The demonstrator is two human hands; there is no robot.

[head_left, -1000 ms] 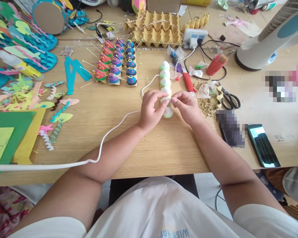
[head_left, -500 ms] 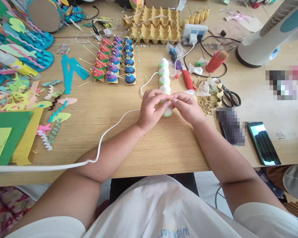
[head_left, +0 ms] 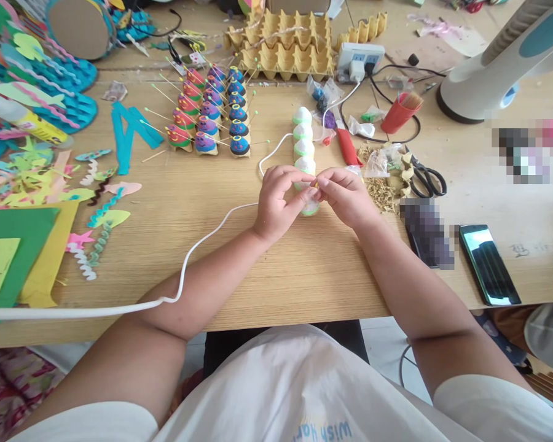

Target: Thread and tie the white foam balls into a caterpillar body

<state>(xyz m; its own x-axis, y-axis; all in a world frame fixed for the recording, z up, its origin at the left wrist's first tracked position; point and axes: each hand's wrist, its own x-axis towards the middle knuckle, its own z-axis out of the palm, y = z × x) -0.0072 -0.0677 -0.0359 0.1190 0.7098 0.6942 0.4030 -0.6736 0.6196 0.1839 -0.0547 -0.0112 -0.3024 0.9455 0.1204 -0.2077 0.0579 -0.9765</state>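
Observation:
My left hand (head_left: 281, 199) and my right hand (head_left: 343, 195) meet fingertip to fingertip in front of me. Between their pinched fingers sits a tiny yellow piece (head_left: 316, 183), too small to make out fully. Under and just beyond the fingers stands a white egg-carton strip (head_left: 303, 132) with green lower edges, its near end partly hidden by my hands. To the left are three finished caterpillars: a red and green one (head_left: 182, 116), a purple and blue one (head_left: 207, 123) and a dark blue one (head_left: 239, 126), with thin sticks poking out.
Yellow egg cartons (head_left: 288, 49) and a power strip (head_left: 359, 58) lie at the back. Right are a red cup of sticks (head_left: 400, 113), black scissors (head_left: 428, 178), a phone (head_left: 488, 264) and a lamp base (head_left: 470, 92). A white cable (head_left: 188, 261) crosses my left forearm. Paper cutouts (head_left: 41, 175) lie left.
Both hands stay almost in place, fingertips still together on the tiny yellow piece. The view has shifted very slightly.

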